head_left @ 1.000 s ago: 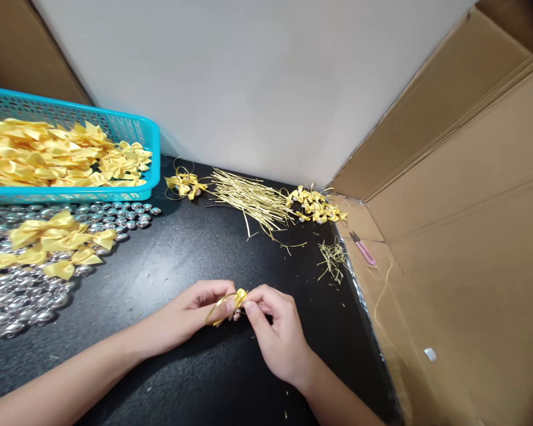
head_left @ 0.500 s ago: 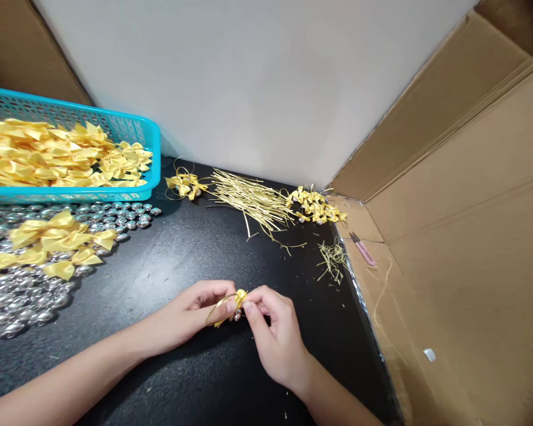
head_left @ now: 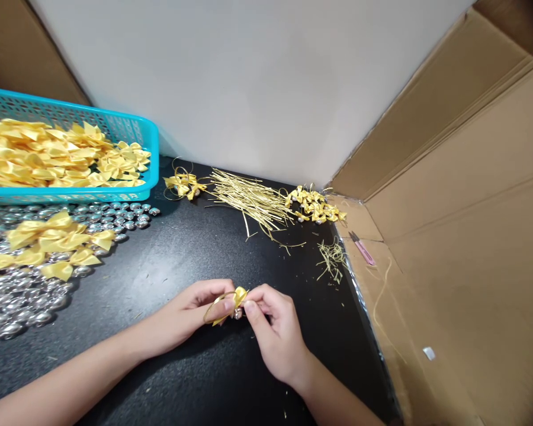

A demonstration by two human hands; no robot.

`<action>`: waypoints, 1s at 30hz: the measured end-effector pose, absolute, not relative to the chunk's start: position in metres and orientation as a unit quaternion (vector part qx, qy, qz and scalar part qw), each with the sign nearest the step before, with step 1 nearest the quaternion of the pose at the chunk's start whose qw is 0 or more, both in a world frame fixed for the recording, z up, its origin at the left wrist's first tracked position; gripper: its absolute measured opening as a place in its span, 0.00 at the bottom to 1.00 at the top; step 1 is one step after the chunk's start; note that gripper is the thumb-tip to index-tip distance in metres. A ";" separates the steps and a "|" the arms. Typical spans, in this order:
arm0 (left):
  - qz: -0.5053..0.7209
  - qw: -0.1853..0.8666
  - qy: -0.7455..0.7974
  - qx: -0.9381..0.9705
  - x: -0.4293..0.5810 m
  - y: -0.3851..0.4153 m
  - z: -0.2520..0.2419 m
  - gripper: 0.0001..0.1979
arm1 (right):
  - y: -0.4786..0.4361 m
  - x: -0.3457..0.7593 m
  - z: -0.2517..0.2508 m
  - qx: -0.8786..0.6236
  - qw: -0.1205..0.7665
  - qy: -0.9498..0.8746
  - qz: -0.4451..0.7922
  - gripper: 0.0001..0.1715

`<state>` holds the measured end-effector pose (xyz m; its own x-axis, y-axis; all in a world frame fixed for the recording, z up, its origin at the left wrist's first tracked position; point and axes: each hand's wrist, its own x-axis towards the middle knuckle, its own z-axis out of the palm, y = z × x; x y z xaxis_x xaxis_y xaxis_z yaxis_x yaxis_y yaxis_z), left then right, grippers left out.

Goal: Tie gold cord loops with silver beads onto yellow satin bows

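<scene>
Between my hands, low in the middle of the view, is a small yellow bow [head_left: 240, 296] with a silver bead [head_left: 238, 313] just under it and a loop of gold cord [head_left: 209, 309] curving out to the left. My left hand [head_left: 194, 307] pinches the bow from the left between thumb and fingers. From the right, my right hand [head_left: 278, 328] has thumb and forefinger pressed together at the bow's right edge, where a short gold cord end shows. The fingertips of both hands almost meet.
A turquoise basket [head_left: 153, 154] of yellow bows stands at the left, with silver beads [head_left: 22, 302] and more bows in front. Gold cords [head_left: 253, 201] lie between finished bow pieces [head_left: 315, 204] and another small bunch [head_left: 184, 184]. Pink snips [head_left: 363, 249] rest on cardboard at the right.
The cord loop at my left thumb stands out a little wider, and the bow has tilted slightly. Both hands stay in nearly the same place.
</scene>
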<state>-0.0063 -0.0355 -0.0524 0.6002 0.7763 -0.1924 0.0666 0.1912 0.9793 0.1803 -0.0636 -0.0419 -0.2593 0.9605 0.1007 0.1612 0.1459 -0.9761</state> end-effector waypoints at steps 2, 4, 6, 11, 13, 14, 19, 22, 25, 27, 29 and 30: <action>0.259 0.682 0.360 0.581 -0.007 -0.036 -0.053 0.17 | -0.063 0.181 -0.042 -0.440 0.418 -0.636 0.477 0.10; 0.259 0.684 0.357 0.580 -0.007 -0.036 -0.055 0.17 | -0.063 0.181 -0.042 -0.436 0.416 -0.643 0.473 0.10; 0.260 0.685 0.354 0.581 -0.008 -0.037 -0.056 0.17 | -0.063 0.181 -0.042 -0.433 0.415 -0.648 0.469 0.10; 0.264 0.685 0.349 0.583 -0.009 -0.038 -0.058 0.16 | -0.063 0.182 -0.044 -0.425 0.421 -0.646 0.474 0.10; 0.265 0.683 0.350 0.584 -0.009 -0.037 -0.058 0.16 | -0.063 0.182 -0.044 -0.422 0.425 -0.637 0.486 0.10; 0.264 0.683 0.349 0.584 -0.009 -0.037 -0.058 0.16 | -0.063 0.182 -0.045 -0.420 0.426 -0.630 0.495 0.10; 0.262 0.684 0.346 0.587 -0.009 -0.037 -0.059 0.16 | -0.062 0.181 -0.048 -0.418 0.426 -0.605 0.526 0.10; 0.264 0.686 0.341 0.585 -0.008 -0.037 -0.058 0.16 | -0.062 0.182 -0.047 -0.416 0.424 -0.615 0.519 0.10; 0.264 0.691 0.339 0.582 -0.008 -0.036 -0.057 0.16 | -0.061 0.183 -0.045 -0.416 0.415 -0.646 0.488 0.11; 0.263 0.691 0.338 0.583 -0.007 -0.035 -0.056 0.16 | -0.061 0.184 -0.042 -0.416 0.409 -0.666 0.465 0.11; 0.263 0.691 0.336 0.584 -0.007 -0.035 -0.056 0.16 | -0.060 0.184 -0.040 -0.414 0.406 -0.679 0.450 0.11; 0.262 0.691 0.336 0.584 -0.007 -0.035 -0.056 0.16 | -0.060 0.185 -0.039 -0.413 0.404 -0.684 0.446 0.11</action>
<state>-0.0067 -0.0354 -0.0565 0.6376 0.7540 -0.1580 0.0298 0.1809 0.9831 0.1847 -0.0603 -0.0395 -0.3324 0.9249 0.1846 0.2048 0.2619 -0.9431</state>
